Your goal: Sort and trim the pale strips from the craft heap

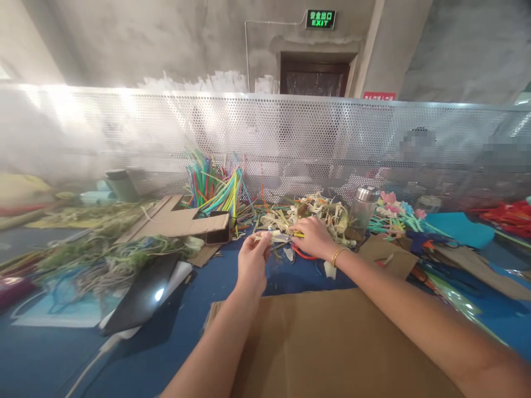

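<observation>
My left hand [254,262] is closed, with thumb and fingers pinching a thin pale strip [265,236] over the blue table. Just right of it, my right hand [314,237], with a gold bracelet at the wrist, curls round a cutting tool with a silver blade [282,238] and some yellow at the grip. The blade points toward my left fingertips; whether it touches the strip I cannot tell. Below the right hand a red loop [305,255] shows; what it belongs to is unclear. A heap of pale dried scraps [323,213] lies right behind both hands.
A cardboard sheet [315,337] lies in front of me. At left are a dark phone [143,298] with a cable, a face mask [70,304] and tangled green strands [136,251]. Colourful pipe cleaners [211,182], a bottle [363,207] and a perforated metal screen [166,127] stand behind.
</observation>
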{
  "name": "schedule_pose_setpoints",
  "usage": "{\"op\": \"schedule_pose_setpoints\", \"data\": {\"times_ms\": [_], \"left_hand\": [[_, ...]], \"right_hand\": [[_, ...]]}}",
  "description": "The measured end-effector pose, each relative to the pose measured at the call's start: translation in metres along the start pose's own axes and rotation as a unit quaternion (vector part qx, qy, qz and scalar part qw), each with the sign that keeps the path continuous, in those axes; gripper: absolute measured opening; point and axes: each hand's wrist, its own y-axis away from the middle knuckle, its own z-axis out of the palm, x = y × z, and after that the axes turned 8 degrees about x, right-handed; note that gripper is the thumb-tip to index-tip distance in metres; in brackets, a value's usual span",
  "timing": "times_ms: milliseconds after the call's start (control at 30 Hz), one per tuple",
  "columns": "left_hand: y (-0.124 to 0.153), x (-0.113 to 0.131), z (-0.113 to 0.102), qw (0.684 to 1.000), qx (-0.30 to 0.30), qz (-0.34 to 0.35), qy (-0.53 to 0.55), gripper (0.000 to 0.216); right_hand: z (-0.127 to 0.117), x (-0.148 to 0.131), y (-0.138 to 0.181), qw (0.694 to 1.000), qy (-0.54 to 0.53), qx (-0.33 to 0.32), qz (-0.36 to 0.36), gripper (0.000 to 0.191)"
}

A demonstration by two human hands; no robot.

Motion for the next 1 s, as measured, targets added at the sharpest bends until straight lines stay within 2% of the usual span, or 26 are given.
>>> {"op": "schedule_pose_setpoints", "data": {"times_ms": [33, 100, 167, 300, 433, 500, 700, 833, 933, 1000], "left_hand": [[0.001, -0.001, 0.001, 1.000, -0.010, 0.013, -0.017, 0.038], [0.003, -0.002, 0.003, 0.998, -0.031, 0.043, -0.045, 0.037], [0.006, -0.003, 0.004, 0.995, -0.054, 0.059, -0.063, 0.037], [0.011, -0.005, 0.006, 0.992, -0.077, 0.036, -0.089, 0.037], [0.014, -0.007, 0.007, 0.991, -0.086, 0.008, -0.099, 0.036], [0.015, -0.008, 0.007, 0.991, -0.090, -0.005, -0.096, 0.035], [0.014, -0.010, 0.005, 0.982, -0.152, -0.089, -0.075, 0.031], [0.010, -0.013, 0.003, 0.981, -0.147, -0.093, -0.088, 0.031], [0.005, -0.012, 0.001, 0.982, -0.141, -0.097, -0.085, 0.031], [0.002, -0.011, -0.002, 0.978, -0.155, -0.106, -0.091, 0.030]], "right_hand": [[-0.004, -0.009, 0.003, 0.996, -0.086, 0.012, 0.022, 0.030], [-0.011, -0.024, 0.011, 0.961, -0.268, 0.000, 0.066, 0.037], [-0.012, -0.034, 0.020, 0.924, -0.368, -0.009, 0.100, 0.040], [-0.004, -0.035, 0.031, 0.888, -0.429, 0.040, 0.159, 0.036], [0.005, -0.028, 0.035, 0.824, -0.523, 0.070, 0.205, 0.033], [0.008, -0.026, 0.037, 0.805, -0.548, 0.080, 0.214, 0.031], [0.011, -0.027, 0.040, 0.787, -0.564, 0.082, 0.238, 0.033], [0.014, -0.030, 0.042, 0.763, -0.581, 0.102, 0.265, 0.035], [0.016, -0.028, 0.045, 0.739, -0.610, 0.084, 0.272, 0.041], [0.018, -0.024, 0.045, 0.733, -0.619, 0.076, 0.270, 0.044]]}}
